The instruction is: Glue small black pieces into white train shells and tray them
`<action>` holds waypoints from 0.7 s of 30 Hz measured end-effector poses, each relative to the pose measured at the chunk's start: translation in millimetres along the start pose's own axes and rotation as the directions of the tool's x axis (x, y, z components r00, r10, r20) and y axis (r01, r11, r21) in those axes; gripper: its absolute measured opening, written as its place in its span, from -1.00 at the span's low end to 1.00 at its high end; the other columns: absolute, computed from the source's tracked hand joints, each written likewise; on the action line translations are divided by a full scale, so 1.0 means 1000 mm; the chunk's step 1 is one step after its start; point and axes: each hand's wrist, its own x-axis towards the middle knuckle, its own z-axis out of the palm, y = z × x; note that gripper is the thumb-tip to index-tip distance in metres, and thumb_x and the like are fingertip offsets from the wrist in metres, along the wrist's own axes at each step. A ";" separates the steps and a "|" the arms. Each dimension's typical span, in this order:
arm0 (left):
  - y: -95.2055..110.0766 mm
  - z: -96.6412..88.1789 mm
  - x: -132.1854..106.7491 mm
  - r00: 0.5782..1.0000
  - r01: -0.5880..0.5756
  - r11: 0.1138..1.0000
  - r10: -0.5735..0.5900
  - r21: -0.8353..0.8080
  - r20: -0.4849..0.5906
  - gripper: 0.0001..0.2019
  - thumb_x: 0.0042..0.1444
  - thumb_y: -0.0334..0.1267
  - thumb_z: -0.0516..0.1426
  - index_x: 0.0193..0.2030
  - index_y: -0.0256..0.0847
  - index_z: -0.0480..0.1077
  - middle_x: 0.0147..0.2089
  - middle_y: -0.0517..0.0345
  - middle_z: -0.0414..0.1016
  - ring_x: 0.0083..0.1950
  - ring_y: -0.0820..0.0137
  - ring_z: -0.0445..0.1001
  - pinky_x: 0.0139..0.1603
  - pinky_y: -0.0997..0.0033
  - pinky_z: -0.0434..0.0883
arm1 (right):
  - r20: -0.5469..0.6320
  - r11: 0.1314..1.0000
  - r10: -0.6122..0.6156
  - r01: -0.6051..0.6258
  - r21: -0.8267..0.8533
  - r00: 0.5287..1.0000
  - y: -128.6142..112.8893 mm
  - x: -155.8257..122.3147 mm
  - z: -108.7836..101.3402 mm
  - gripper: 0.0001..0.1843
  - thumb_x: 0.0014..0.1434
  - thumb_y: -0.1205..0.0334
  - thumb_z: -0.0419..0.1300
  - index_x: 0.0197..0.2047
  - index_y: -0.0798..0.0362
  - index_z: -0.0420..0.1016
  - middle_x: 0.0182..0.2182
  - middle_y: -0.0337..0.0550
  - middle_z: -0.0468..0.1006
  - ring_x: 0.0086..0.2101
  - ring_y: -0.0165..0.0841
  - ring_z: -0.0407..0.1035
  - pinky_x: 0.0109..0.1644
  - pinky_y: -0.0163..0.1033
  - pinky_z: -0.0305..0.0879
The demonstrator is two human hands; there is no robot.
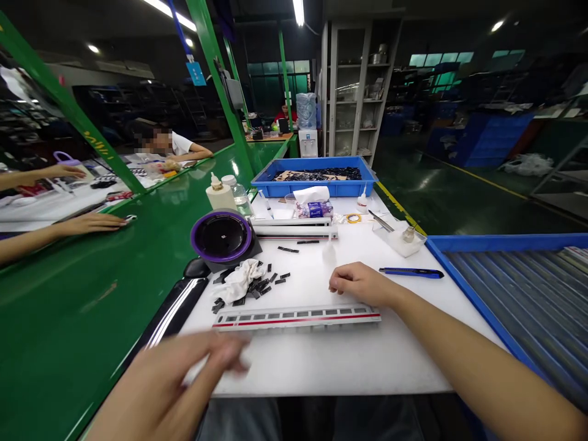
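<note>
A white model train car shell (298, 317) with a red stripe and a row of window openings lies lengthwise on the white tabletop. My left hand (184, 373) is at its near left end, smeared by motion, so its finger state is unclear. Just beyond the shell's right end rests my right hand (361, 283), its fingers curled downward; whatever they might hold is hidden. A small translucent bottle (329, 250) stands beyond that hand. Small black strips (261, 286) are scattered past the shell's left half, partly under a crumpled white cloth (241, 282).
Behind are a round purple-rimmed black device (222, 236), another train shell (294, 233), a tissue pack (315, 210) and a blue bin (315, 188). A blue utility knife (411, 272) lies right, by a clear tray (399, 242). A roller conveyor (519, 294) borders the right; co-workers sit left.
</note>
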 end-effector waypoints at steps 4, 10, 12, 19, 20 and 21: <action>0.034 0.033 0.126 0.956 -0.258 0.875 0.170 0.409 0.240 -0.61 0.34 -0.20 -0.11 0.17 -0.06 0.42 0.10 0.08 0.55 0.09 0.20 0.51 0.03 0.31 0.45 | -0.025 0.998 0.000 0.001 0.069 1.000 0.002 0.002 -0.003 -0.65 0.28 -0.03 0.10 -0.29 0.06 0.54 -0.25 -0.13 0.62 -0.23 -0.29 0.48 -0.13 -0.23 0.31; 0.006 0.096 0.205 0.917 -0.296 0.802 0.088 0.519 0.388 -0.51 0.15 -0.45 0.03 0.23 -0.16 0.37 -0.04 -0.12 0.60 -0.02 0.08 0.56 0.01 0.15 0.45 | 0.002 1.000 0.012 -0.012 0.022 1.000 0.004 0.002 -0.008 -0.65 0.25 -0.04 0.12 -0.26 0.04 0.57 -0.33 -0.18 0.59 -0.31 -0.34 0.41 -0.24 -0.26 0.25; -0.006 0.101 0.205 0.924 -0.277 0.809 0.076 0.518 0.374 -0.51 0.17 -0.42 0.02 0.25 -0.14 0.35 -0.03 -0.12 0.59 -0.01 0.10 0.55 0.03 0.16 0.44 | -0.009 1.000 0.012 -0.012 0.004 1.000 0.002 0.001 -0.009 -0.65 0.24 -0.06 0.13 -0.26 0.04 0.57 -0.36 -0.21 0.57 -0.36 -0.37 0.36 -0.30 -0.28 0.21; 0.000 0.084 0.191 0.957 -0.147 0.918 0.038 0.367 0.288 -0.59 0.14 -0.33 0.07 0.14 -0.28 0.40 -0.18 -0.09 0.61 -0.09 0.17 0.55 -0.05 0.30 0.40 | -0.223 0.993 -0.035 0.059 0.101 0.974 -0.002 0.001 -0.001 -0.74 0.20 0.05 0.21 -0.17 0.05 0.55 -0.37 -0.22 0.52 -0.35 -0.39 0.38 -0.27 -0.27 0.28; 0.009 0.081 0.184 0.957 -0.140 0.935 0.044 0.327 0.286 -0.58 0.16 -0.29 0.07 0.17 -0.27 0.37 -0.18 -0.05 0.61 -0.12 0.20 0.56 -0.09 0.33 0.41 | -0.276 0.985 -0.035 0.080 0.152 0.960 -0.003 0.001 0.002 -0.74 0.19 0.08 0.21 -0.13 0.05 0.53 -0.35 -0.22 0.52 -0.34 -0.38 0.39 -0.25 -0.25 0.31; 0.019 0.079 0.176 0.956 -0.125 0.957 0.045 0.263 0.289 -0.56 0.17 -0.25 0.07 0.19 -0.25 0.33 -0.18 -0.01 0.61 -0.15 0.24 0.56 -0.14 0.35 0.42 | -0.321 0.973 -0.031 0.102 0.207 0.947 -0.004 0.000 0.004 -0.73 0.19 0.10 0.21 -0.09 0.05 0.52 -0.36 -0.22 0.51 -0.35 -0.39 0.41 -0.25 -0.24 0.34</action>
